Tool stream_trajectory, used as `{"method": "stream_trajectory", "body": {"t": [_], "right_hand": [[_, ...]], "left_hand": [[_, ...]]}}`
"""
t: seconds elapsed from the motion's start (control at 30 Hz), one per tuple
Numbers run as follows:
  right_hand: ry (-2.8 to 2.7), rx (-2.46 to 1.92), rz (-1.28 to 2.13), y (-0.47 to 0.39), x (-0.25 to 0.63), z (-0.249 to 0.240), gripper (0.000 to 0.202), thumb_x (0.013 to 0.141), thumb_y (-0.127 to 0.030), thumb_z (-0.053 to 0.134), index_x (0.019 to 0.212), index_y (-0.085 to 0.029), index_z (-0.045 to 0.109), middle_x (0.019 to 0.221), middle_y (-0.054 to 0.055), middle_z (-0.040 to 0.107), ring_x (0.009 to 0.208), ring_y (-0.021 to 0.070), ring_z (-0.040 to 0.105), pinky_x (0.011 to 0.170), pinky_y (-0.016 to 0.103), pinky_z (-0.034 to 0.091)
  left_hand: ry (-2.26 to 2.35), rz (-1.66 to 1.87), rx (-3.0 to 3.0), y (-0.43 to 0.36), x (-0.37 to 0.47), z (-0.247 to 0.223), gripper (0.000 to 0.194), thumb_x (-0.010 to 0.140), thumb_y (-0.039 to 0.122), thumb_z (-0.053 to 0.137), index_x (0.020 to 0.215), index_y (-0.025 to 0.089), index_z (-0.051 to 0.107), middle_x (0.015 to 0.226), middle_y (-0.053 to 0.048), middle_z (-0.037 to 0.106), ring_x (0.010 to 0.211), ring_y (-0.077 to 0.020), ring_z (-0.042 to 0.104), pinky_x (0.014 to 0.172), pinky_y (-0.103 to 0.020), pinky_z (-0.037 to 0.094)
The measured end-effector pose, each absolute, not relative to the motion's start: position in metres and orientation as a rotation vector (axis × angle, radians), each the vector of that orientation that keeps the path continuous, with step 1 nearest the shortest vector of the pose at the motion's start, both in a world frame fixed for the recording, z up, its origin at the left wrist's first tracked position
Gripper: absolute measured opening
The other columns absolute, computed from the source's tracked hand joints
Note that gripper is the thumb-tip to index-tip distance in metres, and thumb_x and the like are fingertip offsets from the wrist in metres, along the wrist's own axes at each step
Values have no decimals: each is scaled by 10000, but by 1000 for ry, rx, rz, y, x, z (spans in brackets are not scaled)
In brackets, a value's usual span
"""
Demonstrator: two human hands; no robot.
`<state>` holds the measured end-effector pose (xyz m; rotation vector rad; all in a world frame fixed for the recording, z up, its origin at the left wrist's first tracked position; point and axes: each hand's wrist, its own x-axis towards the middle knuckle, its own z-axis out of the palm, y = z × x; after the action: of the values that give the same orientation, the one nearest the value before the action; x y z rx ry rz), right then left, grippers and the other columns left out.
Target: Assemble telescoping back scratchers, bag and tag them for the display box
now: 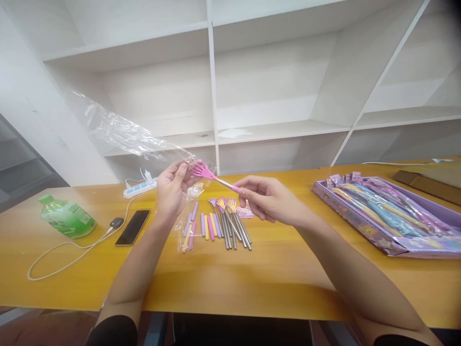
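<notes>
A pink hand-shaped scratcher (pixel 204 171) with a short metal rod is held up above the table. My right hand (pixel 264 197) pinches its pink handle end. At the open mouth of a long clear plastic bag (pixel 126 129), my left hand (pixel 175 185) is closed on the plastic, beside the scratcher's pink head. The bag stretches up to the left. Below the hands lie several metal-rod scratchers (pixel 232 223) with purple, orange and pink heads. Left of them are several coloured handle sleeves (pixel 211 227), and more sleeves on or in clear plastic (pixel 189 233).
At the right stands a purple box (pixel 385 245) of packaged scratchers, with brown cardboard (pixel 428 180) behind. On the left are a green bottle (pixel 66 216), a cable (pixel 72 244), a phone (pixel 133 228) and a power strip (pixel 139 189). White shelves (pixel 273 134) rise behind.
</notes>
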<state>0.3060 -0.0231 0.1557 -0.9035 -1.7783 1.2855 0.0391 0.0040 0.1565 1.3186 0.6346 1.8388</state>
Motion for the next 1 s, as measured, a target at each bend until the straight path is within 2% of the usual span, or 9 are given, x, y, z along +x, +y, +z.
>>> {"method": "stream_trajectory", "body": {"t": [0.1,0.33,0.57,0.8,1.0], "right_hand": [[-1772,-913,1308,-24,310,159,530,967,-666,790,1154,-171,752,795,8,737,408,43,467,311,190,365],[-1801,-911,1306,-22,316,162,498,976,-633,787,1145,-165,765,767,5,724,394,44,469,313,195,386],[-1821,-853,1273,-16,316,162,445,991,-599,786,1118,-173,789,819,21,749,428,46,488,322,192,387],[-1781,-820,1310,-12,314,160,459,976,-603,821,1139,-177,775,840,33,767,445,41,502,347,169,377],[-1763,-828,1311,-12,311,160,448,973,-603,829,1109,-186,735,837,35,784,433,44,499,339,167,350]], "left_hand": [[657,1830,1360,4,39,155,393,902,484,933,1103,180,787,1147,-125,852,1112,-282,847,936,-411,748],[709,1810,1517,-1,42,151,322,988,448,869,1200,211,821,1242,-118,846,1193,-259,826,1010,-370,726],[622,1741,1475,-2,45,153,347,956,429,905,1193,191,816,1235,-128,848,1115,-287,850,1011,-449,737],[577,1667,1406,-6,46,157,350,973,394,890,1219,159,811,1212,-133,850,1075,-273,859,992,-404,736],[577,1616,1398,-7,46,158,358,988,404,868,1230,147,806,1216,-148,847,1095,-278,854,1037,-436,720]]}}
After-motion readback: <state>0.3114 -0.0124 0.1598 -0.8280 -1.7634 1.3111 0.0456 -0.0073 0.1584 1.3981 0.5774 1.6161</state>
